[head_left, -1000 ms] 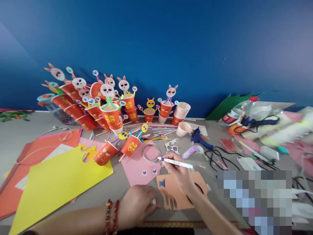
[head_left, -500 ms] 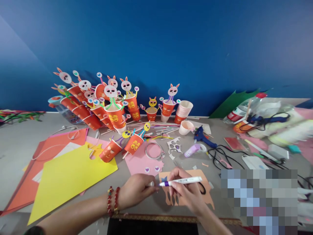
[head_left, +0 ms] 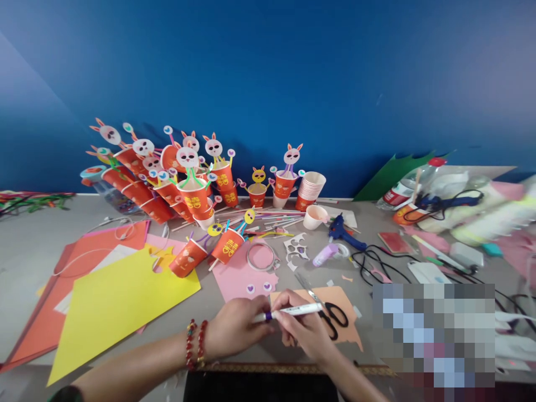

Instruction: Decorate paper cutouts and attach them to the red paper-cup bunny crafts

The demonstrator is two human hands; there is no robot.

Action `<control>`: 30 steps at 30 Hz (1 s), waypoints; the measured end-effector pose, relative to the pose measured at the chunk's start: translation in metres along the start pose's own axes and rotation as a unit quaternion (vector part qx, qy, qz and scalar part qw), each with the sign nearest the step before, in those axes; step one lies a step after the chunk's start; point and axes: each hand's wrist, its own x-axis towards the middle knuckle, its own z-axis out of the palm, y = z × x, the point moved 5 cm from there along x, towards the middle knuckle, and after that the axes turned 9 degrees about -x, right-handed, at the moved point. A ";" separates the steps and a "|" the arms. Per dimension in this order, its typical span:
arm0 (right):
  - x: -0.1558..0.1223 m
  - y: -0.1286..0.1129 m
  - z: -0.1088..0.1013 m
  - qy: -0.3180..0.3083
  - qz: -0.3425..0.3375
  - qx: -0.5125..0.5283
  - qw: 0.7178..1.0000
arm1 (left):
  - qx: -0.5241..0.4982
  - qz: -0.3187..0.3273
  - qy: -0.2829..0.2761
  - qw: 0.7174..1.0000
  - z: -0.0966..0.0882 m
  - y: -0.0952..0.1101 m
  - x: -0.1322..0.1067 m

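Observation:
A white marker [head_left: 304, 309] with a purple band lies between the thumb and fingers of my right hand [head_left: 305, 335], its tip end facing left. My left hand [head_left: 234, 329], with red bead bracelets at the wrist, pinches the white marker cap [head_left: 259, 318]. Cap and marker meet at the purple band; how firmly they are joined I cannot tell. Under and beside my right hand rest black-handled scissors [head_left: 342, 316] on a cut peach paper sheet [head_left: 335, 295]. Two small white discs with purple hearts [head_left: 267, 286] lie just beyond my hands on pink paper [head_left: 228, 279].
Orange paper cups [head_left: 193, 195] with rabbit figures crowd the back left. Yellow paper [head_left: 134, 304] covers the left side. A blue glue gun [head_left: 345, 234] with black cable, a lilac glue stick [head_left: 324, 254] and a plastic bottle [head_left: 400, 192] are on the right.
My right hand has brought the marker left against the cap in my left hand, covering the tip. The scissors show more fully now.

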 end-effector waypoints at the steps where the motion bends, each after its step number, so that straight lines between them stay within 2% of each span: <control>1: 0.000 -0.001 0.000 -0.003 0.004 0.009 1.000 | -0.013 0.007 0.015 1.000 -0.002 0.000 -0.002; 5: -0.003 -0.007 0.003 -0.016 -0.002 0.080 0.997 | -0.028 0.086 0.074 0.993 -0.007 0.006 -0.008; 8: -0.003 -0.005 0.008 0.016 -0.005 0.128 0.992 | 0.008 0.158 0.122 0.980 -0.005 0.010 -0.011; 11: -0.002 -0.001 0.011 0.056 -0.015 0.140 0.988 | 0.022 0.182 0.153 0.971 0.000 0.011 -0.010; 16: 0.001 0.000 0.015 0.072 -0.042 0.129 0.988 | -0.004 0.178 0.167 0.970 0.006 0.008 -0.008; 22: 0.011 -0.001 0.017 0.075 -0.036 0.139 0.987 | -0.013 0.144 0.195 0.970 0.006 0.002 -0.006; 27: 0.021 -0.004 0.007 0.104 0.008 0.174 0.979 | -0.010 0.106 0.139 0.985 0.008 0.006 0.006; 30: 0.023 -0.005 -0.005 0.120 0.033 0.198 0.972 | 0.104 0.065 0.100 0.987 0.000 0.010 0.016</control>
